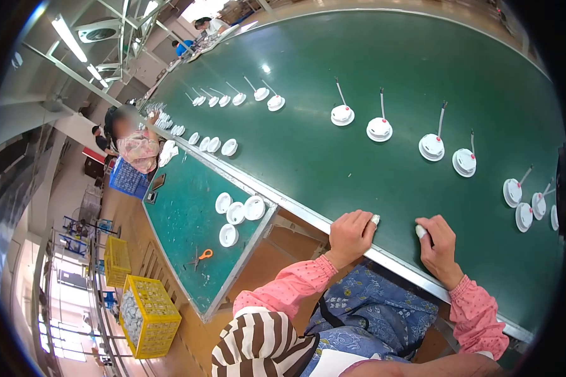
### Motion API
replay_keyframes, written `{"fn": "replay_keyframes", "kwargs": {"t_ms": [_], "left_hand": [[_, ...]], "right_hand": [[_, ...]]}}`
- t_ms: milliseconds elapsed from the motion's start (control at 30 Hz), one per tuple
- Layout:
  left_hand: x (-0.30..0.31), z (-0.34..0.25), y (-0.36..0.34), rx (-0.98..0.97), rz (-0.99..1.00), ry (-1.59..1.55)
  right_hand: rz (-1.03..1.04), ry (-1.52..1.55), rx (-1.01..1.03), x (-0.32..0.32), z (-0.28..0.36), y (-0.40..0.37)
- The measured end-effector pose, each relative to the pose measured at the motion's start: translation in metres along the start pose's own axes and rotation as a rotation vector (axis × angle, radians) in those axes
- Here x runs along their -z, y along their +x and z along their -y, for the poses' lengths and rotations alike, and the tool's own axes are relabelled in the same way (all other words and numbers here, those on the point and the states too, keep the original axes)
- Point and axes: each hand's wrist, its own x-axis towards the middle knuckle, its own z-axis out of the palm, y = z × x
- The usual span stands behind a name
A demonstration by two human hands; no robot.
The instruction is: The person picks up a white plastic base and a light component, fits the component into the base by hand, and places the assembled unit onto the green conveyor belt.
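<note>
My left hand (352, 237) rests at the near edge of the green conveyor surface (308, 169), its fingers curled in with nothing visible in them. To its right, my right hand (439, 246) lies on the same surface, also loosely closed and without an object. White coverings wrap both thumbs. Beyond my hands stand several round white fixtures with cables, among them one white fixture (431, 147) with a red spot and an upright grey cable. A closer white fixture (524, 217) belongs to a cluster at the far right. Neither hand touches any fixture.
A green side table (188, 207) at left carries white round cups (235, 212) and orange-handled scissors (205, 254). More white parts (229, 147) line the conveyor's left side. A co-worker (138, 147) sits there. Yellow crates (160, 327) stand on the floor.
</note>
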Motion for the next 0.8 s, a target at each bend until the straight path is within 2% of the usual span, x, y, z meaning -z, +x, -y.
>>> {"fn": "replay_keyframes", "kwargs": {"t_ms": [333,800], "left_hand": [[0.002,0.001,0.001,0.000,0.014,-0.006],[0.002,0.003,-0.002,0.022,-0.030,-0.013]], "right_hand": [[0.113,0.120,-0.146,-0.003,0.006,-0.008],[0.140,0.143,-0.180,-0.003,0.012,-0.008]]}}
